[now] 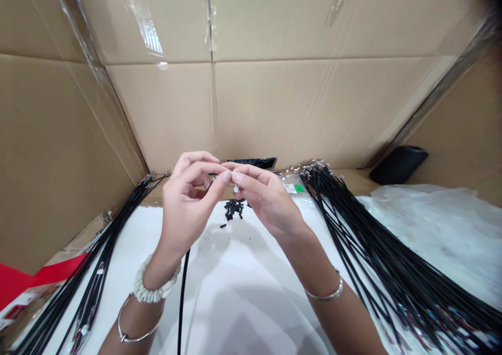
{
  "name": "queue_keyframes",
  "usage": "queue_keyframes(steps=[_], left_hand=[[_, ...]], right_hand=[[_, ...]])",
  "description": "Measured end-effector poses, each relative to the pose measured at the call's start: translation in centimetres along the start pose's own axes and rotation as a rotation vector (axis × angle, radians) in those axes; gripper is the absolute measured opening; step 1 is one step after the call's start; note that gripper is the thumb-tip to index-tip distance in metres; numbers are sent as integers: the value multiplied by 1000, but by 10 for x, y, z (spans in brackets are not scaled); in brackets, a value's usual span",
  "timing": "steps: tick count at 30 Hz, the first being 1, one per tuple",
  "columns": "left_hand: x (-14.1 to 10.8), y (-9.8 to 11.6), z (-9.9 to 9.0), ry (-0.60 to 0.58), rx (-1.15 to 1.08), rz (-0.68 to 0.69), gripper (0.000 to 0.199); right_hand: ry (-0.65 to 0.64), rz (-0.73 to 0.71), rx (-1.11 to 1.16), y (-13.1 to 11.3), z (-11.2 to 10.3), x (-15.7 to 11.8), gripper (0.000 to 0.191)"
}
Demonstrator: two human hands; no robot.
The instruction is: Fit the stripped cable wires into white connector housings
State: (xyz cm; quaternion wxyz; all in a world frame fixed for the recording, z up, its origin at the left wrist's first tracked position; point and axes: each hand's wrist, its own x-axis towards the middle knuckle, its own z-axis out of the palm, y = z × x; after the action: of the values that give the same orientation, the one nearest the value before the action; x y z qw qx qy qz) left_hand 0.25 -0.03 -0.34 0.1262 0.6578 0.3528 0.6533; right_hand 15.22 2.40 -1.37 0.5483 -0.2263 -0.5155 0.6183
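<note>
White connector held in a tight pinch between the fingertips of the left hand and right hand; black sleeves lie at six o'clock, cable bundles at three and nine.

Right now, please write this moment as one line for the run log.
left hand: pinches small white piece | right hand: pinches it too | nearby: black cable bundles, small black pieces

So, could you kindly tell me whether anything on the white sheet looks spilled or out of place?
Yes, one short black piece lies alone on the white sheet, apart from the loose pile of similar pieces, so it looks like a stray.
</note>
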Motion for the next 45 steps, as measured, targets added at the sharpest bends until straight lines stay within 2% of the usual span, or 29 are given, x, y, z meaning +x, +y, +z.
queue_keyframes(steps=[4,7,9,12,15,17,20,24,28,30,32,39,42,45], left_hand=[[-1,-1,0,-1,15,26,1],[0,-1,0,-8,-11,21,3],[1,1,-1,-16,-63,-26,5],[2,4,-3,-35,-170,-159,9],[3,8,-4,-55,-292,-295,12],[3,10,-5,-50,-352,-358,16],[2,12,-6,-51,-389,-438,18],[1,14,-6,-99,-444,-488,17],[2,13,-5,-112,-477,-488,16],[2,12,-5,-112,-485,-463,16],[2,11,-6,-109,-476,-417,17],[1,11,-8,-188,-288,-188,14],[1,14,-8,-178,-229,-163,16],[0,17,-7,-158,-206,-166,18]], right_hand=[[-61,97,65,1,1,3,12],[-80,95,49,3,1,3,13],[-55,-6,-31,2,0,2,11],[-28,-320,-241,-3,-4,-2,7],[-99,-633,-531,-12,-10,-6,12],[-144,-762,-714,-15,-14,-6,17],[-137,-894,-876,-17,-17,-4,23],[-123,-995,-913,-13,-18,0,17],[-56,-1072,-967,-10,-18,1,13],[-28,-1068,-976,-10,-18,0,13],[-15,-997,-914,-10,-18,0,11],[-86,-520,-503,-15,-17,-4,8],[-120,-373,-359,-14,-16,-4,12],[-151,-285,-243,-10,-16,-2,11]])
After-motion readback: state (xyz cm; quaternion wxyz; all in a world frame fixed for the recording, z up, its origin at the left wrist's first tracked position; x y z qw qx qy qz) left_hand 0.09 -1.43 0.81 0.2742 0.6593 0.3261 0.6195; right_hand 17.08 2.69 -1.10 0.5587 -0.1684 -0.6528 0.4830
